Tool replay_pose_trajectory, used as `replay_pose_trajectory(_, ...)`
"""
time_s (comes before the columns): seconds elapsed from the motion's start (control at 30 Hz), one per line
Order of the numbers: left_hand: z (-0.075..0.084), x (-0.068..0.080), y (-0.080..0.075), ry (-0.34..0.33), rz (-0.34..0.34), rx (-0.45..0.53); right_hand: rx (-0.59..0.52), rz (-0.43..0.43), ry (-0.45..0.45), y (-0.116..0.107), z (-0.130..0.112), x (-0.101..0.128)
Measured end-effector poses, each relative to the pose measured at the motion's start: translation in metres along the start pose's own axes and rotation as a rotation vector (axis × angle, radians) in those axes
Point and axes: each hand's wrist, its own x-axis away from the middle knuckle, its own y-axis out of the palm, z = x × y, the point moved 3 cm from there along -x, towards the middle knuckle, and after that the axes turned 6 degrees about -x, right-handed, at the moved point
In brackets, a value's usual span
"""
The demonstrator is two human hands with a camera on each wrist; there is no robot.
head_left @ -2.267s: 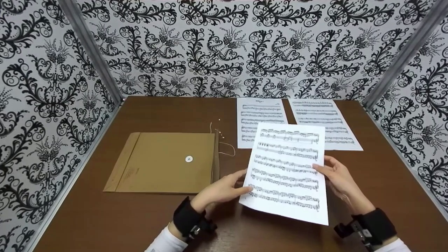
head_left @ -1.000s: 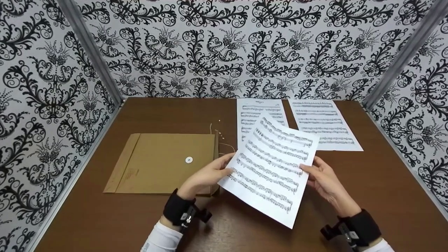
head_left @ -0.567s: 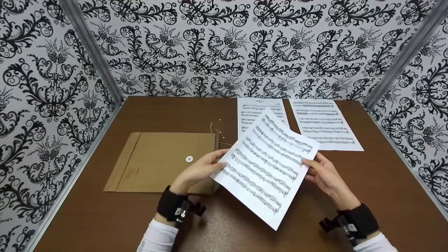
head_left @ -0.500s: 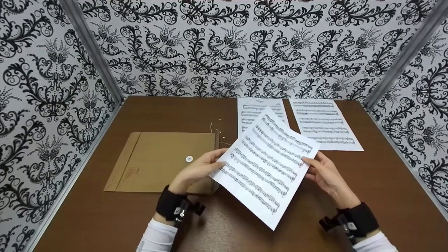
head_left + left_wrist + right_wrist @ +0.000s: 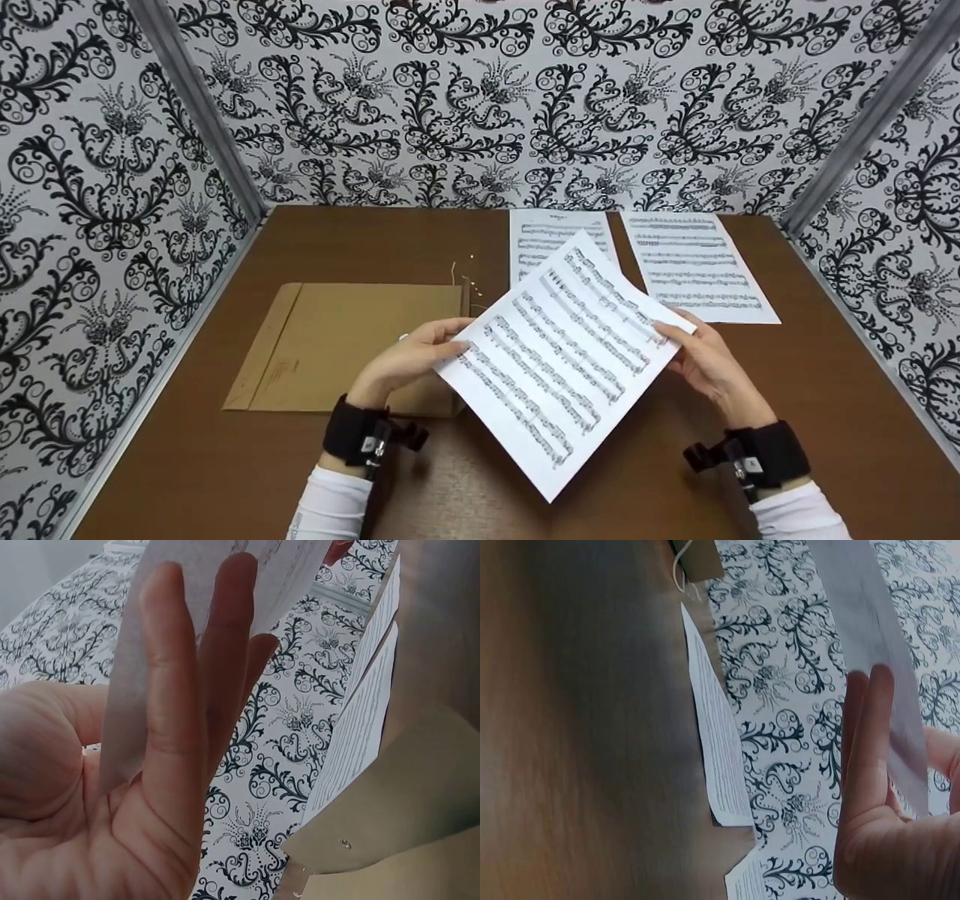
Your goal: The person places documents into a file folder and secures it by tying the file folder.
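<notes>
A sheet of music [image 5: 562,360] is held up between both hands, turned at a slant above the table. My left hand [image 5: 411,358] pinches its left corner, thumb on the printed face and fingers behind. On the other side my right hand [image 5: 709,360] grips the right corner the same way. In the left wrist view the fingers [image 5: 172,690] lie along the sheet's back, and the right wrist view shows the right fingers [image 5: 874,735] behind it too. A brown envelope [image 5: 345,345] lies flat at the left, partly hidden by the left hand.
Two more music sheets lie at the back right, one [image 5: 555,232] partly covered by the held sheet, the other [image 5: 701,266] beside it. A string [image 5: 453,271] trails from the envelope's right edge onto the brown table [image 5: 360,240]. Patterned walls [image 5: 480,97] enclose the table.
The held music sheet has turned clockwise and shifted left, with the left hand moving left over the envelope. The right hand has kept hold of its edge throughout. The envelope and other sheets have stayed put.
</notes>
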Motion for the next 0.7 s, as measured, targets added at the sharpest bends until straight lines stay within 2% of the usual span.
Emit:
replay_pose_trajectory(0.23,-0.0024,0.0015,-0.0051,0.002,-0.024,0.032,0.027,-0.090,0.004,-0.0061,-0.0004,-0.0048)
replay_pose_trajectory(0.47,-0.0029,0.0024,-0.0079,-0.009,-0.023,0.037,0.053,-0.268,0.008,-0.0092,0.0011,-0.0039)
replay_pose_trajectory(0.7,-0.0050,0.0041,-0.0100,-0.028,-0.021,0.037,0.049,-0.327,0.043,-0.0093,0.0050,-0.0048)
